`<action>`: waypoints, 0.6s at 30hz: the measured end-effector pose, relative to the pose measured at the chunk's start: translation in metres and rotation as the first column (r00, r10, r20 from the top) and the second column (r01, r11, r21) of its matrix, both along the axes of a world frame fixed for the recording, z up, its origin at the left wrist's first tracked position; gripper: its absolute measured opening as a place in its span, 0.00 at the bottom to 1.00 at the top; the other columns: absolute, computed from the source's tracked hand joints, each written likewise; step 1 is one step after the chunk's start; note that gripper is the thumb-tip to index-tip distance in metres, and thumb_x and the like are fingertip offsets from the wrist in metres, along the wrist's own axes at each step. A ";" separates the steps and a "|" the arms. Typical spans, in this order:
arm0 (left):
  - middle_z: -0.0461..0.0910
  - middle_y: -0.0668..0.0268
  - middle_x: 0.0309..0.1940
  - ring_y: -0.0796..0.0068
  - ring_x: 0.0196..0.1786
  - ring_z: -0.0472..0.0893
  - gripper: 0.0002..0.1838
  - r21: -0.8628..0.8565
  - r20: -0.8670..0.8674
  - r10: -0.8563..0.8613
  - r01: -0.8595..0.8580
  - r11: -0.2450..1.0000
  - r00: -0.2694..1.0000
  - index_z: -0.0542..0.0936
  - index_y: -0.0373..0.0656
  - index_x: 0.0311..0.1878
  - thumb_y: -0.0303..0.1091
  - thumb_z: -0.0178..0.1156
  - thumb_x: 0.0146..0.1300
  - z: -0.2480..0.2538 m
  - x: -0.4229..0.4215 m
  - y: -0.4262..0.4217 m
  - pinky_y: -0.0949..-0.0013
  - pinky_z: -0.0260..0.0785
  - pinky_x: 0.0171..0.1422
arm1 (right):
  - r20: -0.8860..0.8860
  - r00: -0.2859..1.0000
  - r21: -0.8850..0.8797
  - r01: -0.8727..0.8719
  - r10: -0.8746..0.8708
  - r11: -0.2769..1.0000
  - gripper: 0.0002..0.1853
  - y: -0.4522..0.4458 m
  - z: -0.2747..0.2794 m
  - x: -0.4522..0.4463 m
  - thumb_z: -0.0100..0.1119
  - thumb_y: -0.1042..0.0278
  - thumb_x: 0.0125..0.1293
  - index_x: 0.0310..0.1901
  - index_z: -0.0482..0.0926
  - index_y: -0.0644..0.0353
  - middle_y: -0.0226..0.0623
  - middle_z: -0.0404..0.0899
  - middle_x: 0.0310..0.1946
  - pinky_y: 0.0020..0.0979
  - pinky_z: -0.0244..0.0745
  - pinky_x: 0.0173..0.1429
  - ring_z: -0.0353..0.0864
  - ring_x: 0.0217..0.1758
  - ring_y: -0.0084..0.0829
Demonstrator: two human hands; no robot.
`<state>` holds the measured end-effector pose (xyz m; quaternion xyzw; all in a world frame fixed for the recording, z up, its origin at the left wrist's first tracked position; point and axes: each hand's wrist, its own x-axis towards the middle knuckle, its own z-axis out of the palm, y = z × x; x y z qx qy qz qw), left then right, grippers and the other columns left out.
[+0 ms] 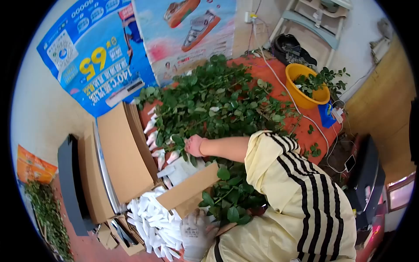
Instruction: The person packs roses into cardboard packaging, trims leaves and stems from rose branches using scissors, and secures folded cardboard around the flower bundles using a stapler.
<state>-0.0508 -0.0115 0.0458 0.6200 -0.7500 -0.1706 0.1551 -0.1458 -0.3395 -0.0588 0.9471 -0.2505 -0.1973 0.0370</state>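
Observation:
My right hand [196,146] reaches out from a cream sleeve with black stripes. Its fingers are closed at a leafy rose stem [178,140] on the near edge of a large pile of green leafy stems [214,105]. Pale pink and white rose heads [152,139] line the pile's left side, some in white covers. In a printed grey-white glove, my left hand [195,232] is low in view, beside a heap of white foam sleeves [150,218]. Its fingers curl near a cardboard piece [188,187]; what they hold is hidden. More leafy stems [233,198] lie between my arms.
Large cardboard sheets [126,150] stand at the left, with a dark panel [75,185] beyond. A yellow basin [301,99] with leafy stems sits at the upper right. A white cable [290,94] crosses the red floor [307,135]. A phone [350,163] lies at the right.

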 end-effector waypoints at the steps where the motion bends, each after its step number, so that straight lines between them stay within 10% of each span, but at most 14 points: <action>1: 0.72 0.56 0.53 0.53 0.53 0.71 0.38 -0.026 0.014 -0.012 0.012 1.000 1.000 0.73 0.40 0.55 0.44 0.72 0.37 0.002 -0.002 -0.002 0.54 0.63 0.56 | 0.131 0.991 -0.046 -0.014 0.020 0.999 0.12 0.003 -0.001 -0.006 0.48 0.69 0.59 0.41 0.79 0.57 0.42 0.80 0.45 0.37 0.76 0.48 0.80 0.49 0.38; 7: 0.73 0.58 0.54 0.54 0.54 0.72 0.36 -0.023 0.047 -0.033 0.034 0.999 0.998 0.74 0.40 0.54 0.45 0.70 0.40 0.006 -0.003 0.002 0.56 0.65 0.57 | 0.134 0.954 0.287 0.223 -0.269 0.932 0.20 -0.010 0.003 -0.013 0.51 0.68 0.54 0.49 0.74 0.63 0.48 0.77 0.50 0.39 0.73 0.55 0.77 0.55 0.43; 15: 0.71 0.56 0.55 0.54 0.56 0.71 0.39 0.012 0.042 -0.013 0.013 1.000 0.999 0.72 0.38 0.58 0.48 0.69 0.43 0.002 0.000 0.007 0.56 0.63 0.60 | -0.099 0.990 0.027 0.101 -0.098 0.994 0.22 -0.015 -0.018 0.000 0.61 0.63 0.49 0.49 0.76 0.54 0.36 0.77 0.51 0.31 0.74 0.49 0.78 0.52 0.31; 18: 0.71 0.56 0.55 0.53 0.56 0.70 0.39 0.007 0.042 -0.029 0.028 1.000 0.999 0.72 0.38 0.58 0.47 0.70 0.43 0.003 -0.001 0.005 0.56 0.63 0.61 | 0.019 0.999 -0.196 -0.022 0.026 0.980 0.13 -0.010 -0.017 -0.015 0.59 0.66 0.47 0.38 0.76 0.53 0.33 0.79 0.34 0.31 0.75 0.43 0.80 0.41 0.32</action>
